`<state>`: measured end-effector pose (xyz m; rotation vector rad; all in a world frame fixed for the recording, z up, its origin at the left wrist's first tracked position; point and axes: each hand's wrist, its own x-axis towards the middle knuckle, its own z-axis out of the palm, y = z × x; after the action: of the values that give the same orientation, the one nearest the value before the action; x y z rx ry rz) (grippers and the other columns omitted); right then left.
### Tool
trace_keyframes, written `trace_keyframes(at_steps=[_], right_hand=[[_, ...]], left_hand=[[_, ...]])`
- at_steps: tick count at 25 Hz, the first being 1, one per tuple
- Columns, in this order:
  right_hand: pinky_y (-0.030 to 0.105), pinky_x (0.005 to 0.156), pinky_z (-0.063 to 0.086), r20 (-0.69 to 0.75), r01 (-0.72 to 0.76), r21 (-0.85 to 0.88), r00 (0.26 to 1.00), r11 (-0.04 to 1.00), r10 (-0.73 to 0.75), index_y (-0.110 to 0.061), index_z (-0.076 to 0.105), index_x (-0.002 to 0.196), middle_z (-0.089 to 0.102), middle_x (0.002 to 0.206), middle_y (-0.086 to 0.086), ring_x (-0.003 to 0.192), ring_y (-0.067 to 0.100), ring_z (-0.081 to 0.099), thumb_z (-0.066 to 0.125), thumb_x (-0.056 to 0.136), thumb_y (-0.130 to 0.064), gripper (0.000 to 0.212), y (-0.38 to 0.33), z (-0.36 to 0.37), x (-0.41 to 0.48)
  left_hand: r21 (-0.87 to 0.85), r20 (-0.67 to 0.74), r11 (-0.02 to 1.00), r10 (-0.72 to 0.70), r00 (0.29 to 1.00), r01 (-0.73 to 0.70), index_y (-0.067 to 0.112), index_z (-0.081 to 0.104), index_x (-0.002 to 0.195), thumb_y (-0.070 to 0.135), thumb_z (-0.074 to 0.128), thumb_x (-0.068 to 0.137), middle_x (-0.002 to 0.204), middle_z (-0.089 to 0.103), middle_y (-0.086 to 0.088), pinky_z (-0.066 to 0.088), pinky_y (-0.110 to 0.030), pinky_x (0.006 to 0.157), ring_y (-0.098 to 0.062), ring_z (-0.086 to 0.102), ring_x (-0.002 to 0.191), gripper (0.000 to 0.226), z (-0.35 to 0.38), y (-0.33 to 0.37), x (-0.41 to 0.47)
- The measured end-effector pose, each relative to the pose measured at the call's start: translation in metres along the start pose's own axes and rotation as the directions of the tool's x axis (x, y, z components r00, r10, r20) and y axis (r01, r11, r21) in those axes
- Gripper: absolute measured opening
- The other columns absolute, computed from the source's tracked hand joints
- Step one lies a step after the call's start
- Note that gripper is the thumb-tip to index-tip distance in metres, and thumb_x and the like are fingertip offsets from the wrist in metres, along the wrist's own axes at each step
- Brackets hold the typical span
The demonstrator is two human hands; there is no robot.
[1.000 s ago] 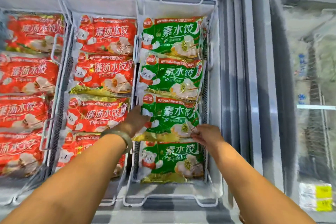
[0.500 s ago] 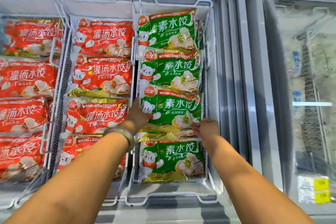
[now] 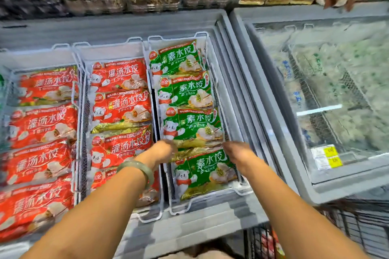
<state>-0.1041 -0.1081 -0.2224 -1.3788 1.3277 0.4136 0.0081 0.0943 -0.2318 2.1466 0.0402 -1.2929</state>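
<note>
Freezer: grey, smooth-walled chest freezer (image 3: 130,27) around the white wire basket (image 3: 221,196).
Bag: glossy, crinkled green plastic dumpling bag (image 3: 193,126), third from basket's far end; little side room.
Left hand (image 3: 163,151): at bag's near-left gold edge; blurred, grip unclear.
Right hand (image 3: 235,150): near-right corner, beside basket wall; grip unclear.

Both arms outstretched — left hand (image 3: 163,151), right hand (image 3: 236,150) palm-down, blurred
</note>
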Motion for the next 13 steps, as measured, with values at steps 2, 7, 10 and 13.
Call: trace_keyframes(at_steps=[2, 7, 10, 13], right_hand=[[0.025, 0.057, 0.042, 0.003, 0.018, 0.107, 1.000, 0.994, -0.018, 0.003, 0.053, 0.125, 0.056, 0.091, 0.011, 0.068, 0.019, 0.056, 0.051, 0.095, -0.015, 0.036, 0.021, -0.007, -0.031], [0.015, 0.045, 0.029, 0.004, 0.064, 0.449, 0.997, 0.891, -0.073, -0.017, 0.049, 0.072, 0.048, 0.051, 0.002, 0.036, 0.005, 0.046, 0.051, 0.089, -0.015, 0.017, 0.097, -0.036, -0.114], [0.020, 0.053, 0.034, -0.126, 0.099, 0.548, 0.991, 0.831, -0.034, -0.013, 0.055, 0.081, 0.061, 0.055, -0.001, 0.041, 0.008, 0.053, 0.047, 0.093, -0.015, 0.014, 0.151, -0.060, -0.144], [0.022, 0.056, 0.037, -0.227, 0.097, 0.585, 0.973, 0.805, 0.048, -0.015, 0.056, 0.080, 0.060, 0.069, 0.000, 0.056, 0.010, 0.055, 0.045, 0.096, -0.014, 0.020, 0.204, -0.087, -0.182]], left_hand=[[-0.008, 0.031, 0.998, 0.061, 0.998, -0.061, -0.004, 0.060, 0.116, 0.009, 0.048, 0.092, 0.073, 0.052, 0.003, 0.042, -0.022, 0.060, -0.011, 0.048, 0.064, 0.030, 0.001, -0.002, -0.017], [0.000, 0.135, 0.989, 0.150, 0.979, -0.151, 0.011, 0.049, 0.086, 0.006, 0.042, 0.098, 0.074, 0.049, -0.002, 0.037, -0.017, 0.052, -0.011, 0.047, 0.062, 0.015, 0.014, 0.010, -0.081], [0.017, 0.190, 0.982, 0.183, 0.965, -0.189, 0.013, 0.049, 0.079, 0.009, 0.041, 0.097, 0.074, 0.050, -0.004, 0.032, -0.022, 0.054, -0.014, 0.044, 0.060, 0.020, 0.032, 0.022, -0.109], [0.047, 0.352, 0.967, 0.217, 0.911, -0.249, 0.013, 0.043, 0.075, 0.003, 0.032, 0.100, 0.069, 0.042, -0.002, 0.030, -0.019, 0.044, -0.009, 0.044, 0.049, 0.028, 0.067, 0.042, -0.140]])
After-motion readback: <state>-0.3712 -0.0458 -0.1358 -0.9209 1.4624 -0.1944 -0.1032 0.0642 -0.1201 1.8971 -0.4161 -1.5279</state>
